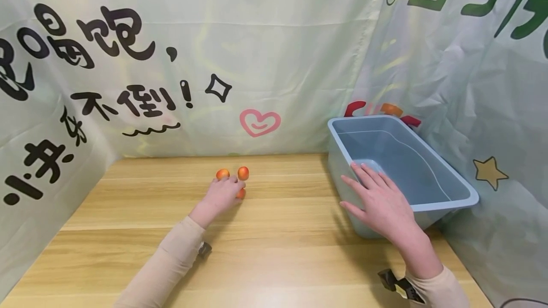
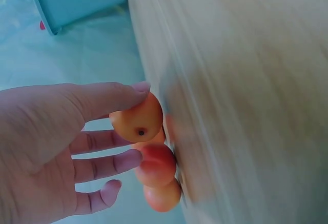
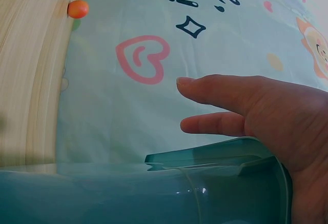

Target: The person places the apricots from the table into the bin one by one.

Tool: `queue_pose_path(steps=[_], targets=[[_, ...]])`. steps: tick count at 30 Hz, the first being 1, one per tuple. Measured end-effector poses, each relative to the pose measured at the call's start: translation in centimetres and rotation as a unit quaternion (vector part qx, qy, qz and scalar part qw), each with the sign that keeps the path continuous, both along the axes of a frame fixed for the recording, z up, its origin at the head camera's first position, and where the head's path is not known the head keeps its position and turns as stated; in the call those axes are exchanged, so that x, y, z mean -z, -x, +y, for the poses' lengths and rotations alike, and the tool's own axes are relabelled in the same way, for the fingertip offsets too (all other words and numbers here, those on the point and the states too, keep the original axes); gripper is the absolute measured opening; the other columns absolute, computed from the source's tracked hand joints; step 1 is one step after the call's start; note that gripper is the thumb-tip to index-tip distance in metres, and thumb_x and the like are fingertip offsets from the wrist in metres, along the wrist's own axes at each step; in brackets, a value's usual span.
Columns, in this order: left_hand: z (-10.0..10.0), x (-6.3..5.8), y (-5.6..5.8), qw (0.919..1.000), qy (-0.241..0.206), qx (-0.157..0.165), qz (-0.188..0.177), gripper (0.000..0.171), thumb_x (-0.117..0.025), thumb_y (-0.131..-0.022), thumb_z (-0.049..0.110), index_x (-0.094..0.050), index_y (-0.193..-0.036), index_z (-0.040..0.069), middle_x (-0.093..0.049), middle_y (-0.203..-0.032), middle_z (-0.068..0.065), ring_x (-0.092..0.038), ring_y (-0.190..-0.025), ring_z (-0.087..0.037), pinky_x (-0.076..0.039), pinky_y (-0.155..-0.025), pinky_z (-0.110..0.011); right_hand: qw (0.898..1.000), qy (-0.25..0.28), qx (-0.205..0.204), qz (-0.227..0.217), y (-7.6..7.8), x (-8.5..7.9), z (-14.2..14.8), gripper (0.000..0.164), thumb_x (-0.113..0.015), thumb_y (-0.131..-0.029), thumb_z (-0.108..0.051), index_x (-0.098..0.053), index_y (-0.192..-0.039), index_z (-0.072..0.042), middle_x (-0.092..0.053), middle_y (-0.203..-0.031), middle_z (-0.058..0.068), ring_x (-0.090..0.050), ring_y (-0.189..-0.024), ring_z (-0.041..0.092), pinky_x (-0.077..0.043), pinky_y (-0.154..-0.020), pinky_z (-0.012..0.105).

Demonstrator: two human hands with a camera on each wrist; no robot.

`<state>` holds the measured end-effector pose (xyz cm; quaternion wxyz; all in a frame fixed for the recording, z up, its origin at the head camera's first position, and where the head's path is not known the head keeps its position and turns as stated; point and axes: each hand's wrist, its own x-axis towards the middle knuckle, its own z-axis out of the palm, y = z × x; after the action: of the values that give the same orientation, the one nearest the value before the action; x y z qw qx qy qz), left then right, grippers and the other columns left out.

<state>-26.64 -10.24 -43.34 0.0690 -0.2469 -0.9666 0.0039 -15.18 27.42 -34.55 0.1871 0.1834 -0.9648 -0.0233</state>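
Observation:
My left hand [image 1: 222, 191] is at the far middle of the table among small, round, orange-red fruits that look like apricots. In the left wrist view, its thumb and index finger pinch the nearest apricot [image 2: 136, 119], whose dark stem spot shows. A redder apricot [image 2: 156, 165] is by the middle fingertip, and another apricot [image 2: 163, 196] lies beyond it. In the head view one apricot [image 1: 243, 173] lies just past the fingers, and a second [image 1: 222, 174] is partly covered by the hand. My right hand [image 1: 381, 203] hovers with spread fingers over the near left rim of a blue-grey plastic tub [image 1: 338, 149].
The deep tub stands at the table's right side against a printed cloth wall [image 1: 299, 61]. More cloth borders the back and left of the wooden table [image 1: 278, 251]. A dark cable [image 1: 520, 300] shows at the bottom right corner.

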Motion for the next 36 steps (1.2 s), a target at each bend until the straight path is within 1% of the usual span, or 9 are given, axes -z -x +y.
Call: queue_pose_path(steps=[7,11,18,20,22,28,36], targets=[[0.5,-0.2,-0.2,0.9998,-0.008,0.013,0.013,0.040,-0.080,-0.080,0.033,-0.065,-0.114,0.017,-0.066,-0.113,-0.007,-0.064,-0.099,-0.033,-0.049,-0.085,-0.053,1.000,-0.001,0.001,-0.003,0.1,0.0,0.0,0.062,-0.070,-0.084,-0.047,-0.057,-0.136,-0.016,-0.043,-0.152,0.013,-0.038,-0.141,0.034,-0.030,-0.113,0.053],[1.0,-0.4,-0.3,0.9993,-0.020,0.019,0.026,0.041,-0.079,-0.080,0.034,-0.065,-0.115,0.017,-0.065,-0.114,-0.006,-0.063,-0.103,-0.033,-0.046,-0.087,-0.051,1.000,-0.003,0.002,-0.008,0.1,0.0,-0.1,0.062,-0.069,-0.084,-0.048,-0.057,-0.137,-0.016,-0.042,-0.153,0.014,-0.037,-0.142,0.034,-0.030,-0.113,0.054],[1.8,-0.8,-0.6,0.9968,-0.040,0.035,0.059,0.039,-0.077,-0.082,0.035,-0.065,-0.115,0.018,-0.064,-0.104,-0.003,-0.061,-0.094,-0.029,-0.039,-0.079,-0.042,1.000,-0.002,0.003,-0.006,0.1,-0.1,-0.1,0.062,-0.070,-0.084,-0.047,-0.057,-0.136,-0.016,-0.042,-0.152,0.014,-0.037,-0.141,0.034,-0.030,-0.113,0.054],[2.0,-0.8,-0.6,0.9959,-0.045,0.040,0.068,0.040,-0.078,-0.081,0.036,-0.065,-0.115,0.019,-0.064,-0.103,-0.003,-0.061,-0.094,-0.028,-0.039,-0.077,-0.041,1.000,-0.002,0.003,-0.004,0.1,0.0,-0.1,0.062,-0.070,-0.084,-0.046,-0.058,-0.136,-0.016,-0.043,-0.152,0.014,-0.037,-0.141,0.034,-0.030,-0.113,0.054],[2.3,-0.9,-0.6,0.9947,-0.052,0.045,0.076,0.042,-0.079,-0.080,0.036,-0.066,-0.115,0.018,-0.065,-0.103,-0.003,-0.061,-0.096,-0.028,-0.040,-0.079,-0.042,1.000,-0.002,0.001,-0.002,0.1,0.0,-0.1,0.062,-0.070,-0.084,-0.046,-0.058,-0.136,-0.016,-0.043,-0.152,0.014,-0.038,-0.141,0.035,-0.030,-0.112,0.054],[3.2,-1.1,-0.4,0.9927,-0.078,0.052,0.076,0.043,-0.080,-0.079,0.036,-0.066,-0.115,0.018,-0.066,-0.106,-0.006,-0.060,-0.104,-0.030,-0.042,-0.086,-0.048,1.000,-0.002,-0.004,0.005,0.0,0.1,0.0,0.062,-0.071,-0.083,-0.046,-0.058,-0.136,-0.016,-0.044,-0.151,0.014,-0.038,-0.140,0.035,-0.031,-0.112,0.054],[4.9,-1.9,0.0,0.9923,-0.082,0.050,0.079,0.039,-0.075,-0.084,0.036,-0.065,-0.118,0.020,-0.068,-0.109,-0.003,-0.060,-0.106,-0.028,-0.041,-0.087,-0.046,1.000,-0.001,-0.005,0.007,-0.1,0.1,0.0,0.061,-0.070,-0.083,-0.047,-0.058,-0.135,-0.016,-0.044,-0.151,0.014,-0.038,-0.140,0.034,-0.031,-0.112,0.054]])
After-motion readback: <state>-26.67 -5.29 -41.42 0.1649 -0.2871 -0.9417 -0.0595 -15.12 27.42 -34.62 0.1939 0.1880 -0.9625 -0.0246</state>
